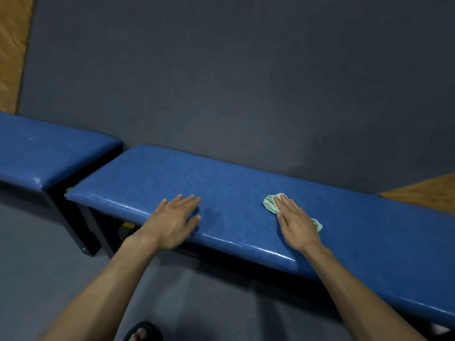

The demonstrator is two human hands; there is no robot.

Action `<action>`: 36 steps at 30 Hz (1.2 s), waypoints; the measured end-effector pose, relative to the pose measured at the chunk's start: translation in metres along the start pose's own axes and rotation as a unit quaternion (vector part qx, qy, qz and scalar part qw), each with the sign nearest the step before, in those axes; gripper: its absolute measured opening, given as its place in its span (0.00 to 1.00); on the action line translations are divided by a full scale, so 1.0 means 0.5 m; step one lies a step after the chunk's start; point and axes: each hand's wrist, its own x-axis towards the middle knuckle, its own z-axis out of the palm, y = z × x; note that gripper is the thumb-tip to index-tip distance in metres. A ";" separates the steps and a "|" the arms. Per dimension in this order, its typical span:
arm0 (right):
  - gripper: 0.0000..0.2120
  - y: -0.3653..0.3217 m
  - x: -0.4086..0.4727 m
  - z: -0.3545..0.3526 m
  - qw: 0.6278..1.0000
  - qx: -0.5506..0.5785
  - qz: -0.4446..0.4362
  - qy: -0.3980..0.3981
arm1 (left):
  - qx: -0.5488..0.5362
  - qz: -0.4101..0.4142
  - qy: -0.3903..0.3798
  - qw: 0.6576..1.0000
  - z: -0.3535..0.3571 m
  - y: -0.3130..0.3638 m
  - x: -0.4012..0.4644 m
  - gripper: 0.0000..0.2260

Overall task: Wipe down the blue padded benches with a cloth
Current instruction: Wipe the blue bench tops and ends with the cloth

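Note:
A long blue padded bench [234,183] runs across the view from the middle left to the lower right. On its top lies a crumpled light green cloth [270,202]. My right hand [296,223] presses flat on the cloth, fingers straight, covering most of it. My left hand [173,221] rests flat on the bench's front edge to the left, fingers spread, holding nothing. A second blue padded bench [46,156] stands at the left, apart from the first by a narrow gap.
Dark bench legs [86,232] stand under the gap between the benches. Grey mat floor [221,82] lies beyond and in front of the benches. Wooden floor [428,190] shows at the right and top left. My sandalled foot [142,332] is at the bottom.

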 end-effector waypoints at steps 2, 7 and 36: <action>0.24 -0.003 0.010 0.008 1.000 0.007 0.011 0.013 | 0.011 0.014 -0.027 0.999 0.016 -0.020 0.010 0.28; 0.23 -0.062 0.053 0.040 0.994 -0.031 0.094 0.055 | -0.023 0.020 0.015 0.999 -0.015 -0.081 0.046 0.26; 0.28 -0.285 0.152 0.134 0.996 0.005 0.022 0.082 | -0.026 0.051 -0.019 0.998 0.002 -0.129 0.157 0.23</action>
